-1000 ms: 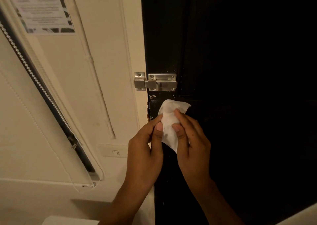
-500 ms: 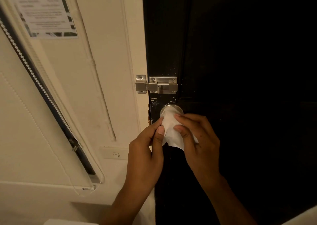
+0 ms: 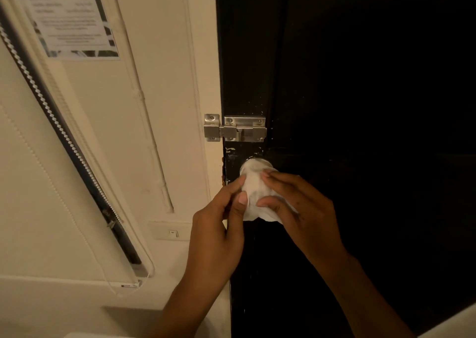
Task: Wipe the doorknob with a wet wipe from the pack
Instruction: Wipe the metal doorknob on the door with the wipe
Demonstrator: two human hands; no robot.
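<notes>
A white wet wipe (image 3: 253, 190) is draped over the doorknob (image 3: 255, 162), which sits on the dark door (image 3: 360, 80) close to its left edge, just below a metal slide bolt (image 3: 235, 128). The wipe is thin, soft and crumpled, moulded into a rounded cap over the knob with loose folds hanging underneath. Only a narrow arc of the knob's pale, shiny rim shows above the cloth; the rest is hidden, so its surface cannot be judged.

The left hand (image 3: 219, 229) holds the wipe from the left: the grip is a pinch, thumb and forefinger pressed against the cloth's left side. The right hand (image 3: 301, 209) comes from the right, with its fingers (image 3: 278, 176) laid over the top of the covered knob and its thumb below, closing the wipe around it.

The door is black and matte, with small pale chips in the paint around the bolt and knob. The bolt is brushed steel, rectangular, screwed flat, and it bridges door and cream frame (image 3: 206, 80). On the cream wall to the left hang a printed notice (image 3: 69, 20), too blurred to read, and a window blind (image 3: 64, 136) with a beaded cord. A small pale wall switch (image 3: 173, 232) sits below, near the left hand.
</notes>
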